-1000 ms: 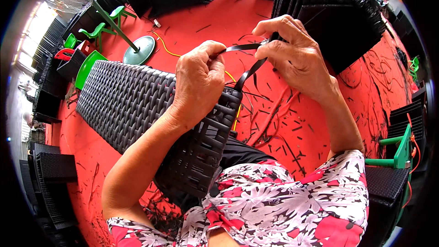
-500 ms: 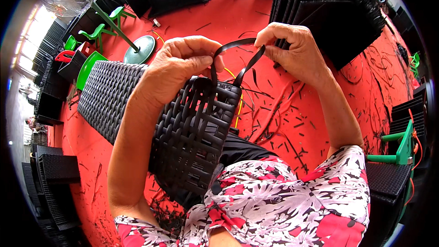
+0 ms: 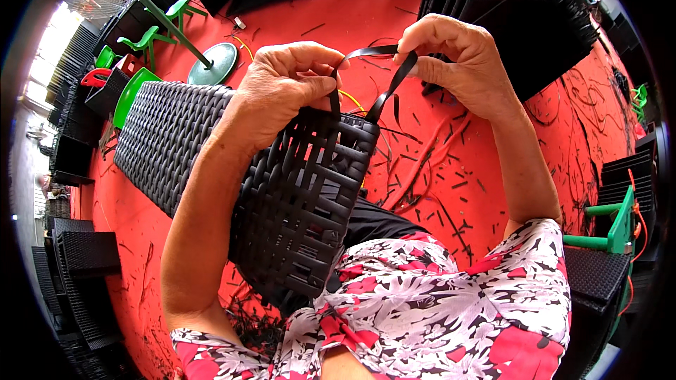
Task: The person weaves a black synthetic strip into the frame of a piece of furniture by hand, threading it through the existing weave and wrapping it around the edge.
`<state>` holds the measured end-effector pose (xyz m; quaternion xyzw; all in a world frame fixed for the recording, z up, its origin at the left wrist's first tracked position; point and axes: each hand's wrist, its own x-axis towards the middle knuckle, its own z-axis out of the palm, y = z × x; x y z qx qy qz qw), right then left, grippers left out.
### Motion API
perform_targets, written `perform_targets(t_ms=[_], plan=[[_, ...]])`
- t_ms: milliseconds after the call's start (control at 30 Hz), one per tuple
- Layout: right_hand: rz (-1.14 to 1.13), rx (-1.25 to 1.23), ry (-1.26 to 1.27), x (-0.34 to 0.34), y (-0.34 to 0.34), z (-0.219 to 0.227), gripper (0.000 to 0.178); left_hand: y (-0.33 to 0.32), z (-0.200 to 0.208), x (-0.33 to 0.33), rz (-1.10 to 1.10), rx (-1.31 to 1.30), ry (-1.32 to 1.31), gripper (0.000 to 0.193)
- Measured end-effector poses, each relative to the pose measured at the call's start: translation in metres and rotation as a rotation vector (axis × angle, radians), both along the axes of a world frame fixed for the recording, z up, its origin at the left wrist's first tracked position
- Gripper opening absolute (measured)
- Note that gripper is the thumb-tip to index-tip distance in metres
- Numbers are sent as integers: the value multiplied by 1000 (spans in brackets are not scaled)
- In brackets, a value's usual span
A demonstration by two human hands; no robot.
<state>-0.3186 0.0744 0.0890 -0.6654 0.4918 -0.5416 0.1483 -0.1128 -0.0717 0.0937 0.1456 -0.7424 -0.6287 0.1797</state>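
Observation:
A long woven black panel (image 3: 179, 137) slants from the far left toward my lap; its weave is tight at the far part and loose, with open gaps, at the near end. From its near right edge rises a flat black plastic strip (image 3: 373, 51), bent into a loop. My left hand (image 3: 292, 84) pinches the strip on the loop's left side, just above the panel. Higher and to the right, my right hand (image 3: 454, 60) pinches the same strip between thumb and fingers. A short tail of strip hangs below the right hand.
Black strip scraps litter the red floor (image 3: 451, 162). A fan stand with a round green base (image 3: 213, 63) stands far left, near green chairs (image 3: 146, 41). Large black panels (image 3: 524, 42) stand far right; a green-framed stand (image 3: 612, 229) is on the right. Woven pieces (image 3: 88, 253) are stacked left.
My right hand has moved slightly up and to the right, widening the strip's loop a little. My left hand and the panel have shifted slightly; both hands keep their pinch.

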Motion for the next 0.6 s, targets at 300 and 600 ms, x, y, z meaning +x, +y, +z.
perform_targets(t_ms=[300, 600], plan=[[233, 24, -265, 2, 2, 0, 23, 11, 1, -5, 111, 66, 53, 15], [137, 26, -351, 22, -5, 3, 38, 20, 0, -9, 111, -37, 147, 13]])
